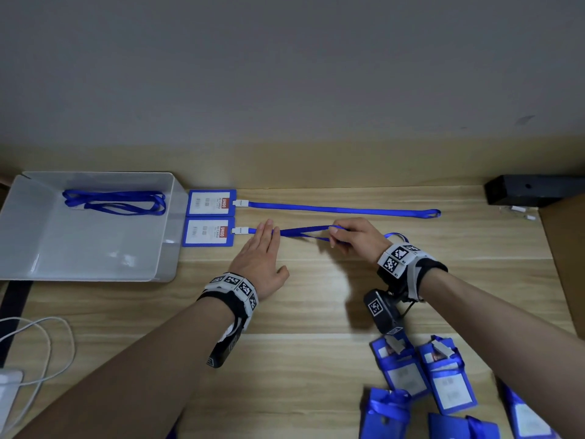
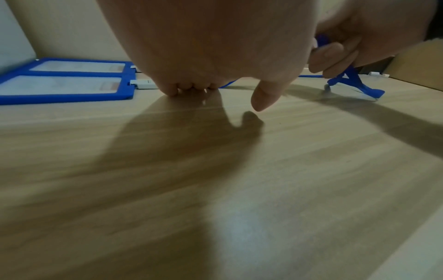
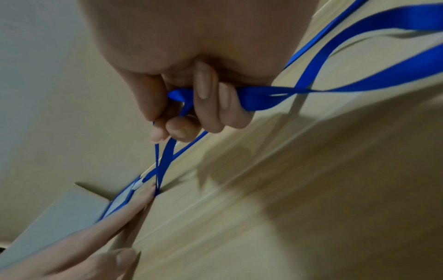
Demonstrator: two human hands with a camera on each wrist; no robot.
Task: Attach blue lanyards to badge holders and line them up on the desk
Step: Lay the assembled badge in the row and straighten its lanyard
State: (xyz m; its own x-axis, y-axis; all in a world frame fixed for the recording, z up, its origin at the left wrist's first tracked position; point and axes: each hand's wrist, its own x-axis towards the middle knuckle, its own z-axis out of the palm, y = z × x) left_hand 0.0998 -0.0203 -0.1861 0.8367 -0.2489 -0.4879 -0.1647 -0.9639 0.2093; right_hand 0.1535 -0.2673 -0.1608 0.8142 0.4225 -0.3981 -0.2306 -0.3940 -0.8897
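Right fingers (image 3: pixel 206 98): curled round the second lanyard (image 1: pixel 304 232), thumb and forefinger pinching the strap; loose loop trails behind the wrist.
Right hand (image 1: pixel 354 239): raised just above the bench (image 1: pixel 316 296), right of the left hand.
Left fingers (image 1: pixel 269 232): straight and together, tips pressing the same strap flat near its white clip (image 1: pixel 240 230); nothing grasped.
Left hand (image 1: pixel 259 261): palm down over the bench, thumb spread to the side.
Second lanyard: clipped to the near badge holder (image 1: pixel 209 232); runs rightward under the left fingertips, its two strands crossing between the hands, lifted at the right hand.
Near badge holder: flat on the bench, touching the far badge holder (image 1: pixel 211 202) behind it, both just right of the tray (image 1: pixel 95 274).
First lanyard (image 1: pixel 342 209): clipped to the far badge holder, laid out straight to the right, parallel to the bench's back edge.
Tray: grey, at left; holds a bundle of blue lanyards (image 1: pixel 115 202).
Unfinished holders (image 1: pixel 440 381): loose heap at near right of the bench, blue straps wrapped about them.
White cable (image 1: pixel 47 343): near left edge.
Black box (image 1: pixel 525 190): far right corner.
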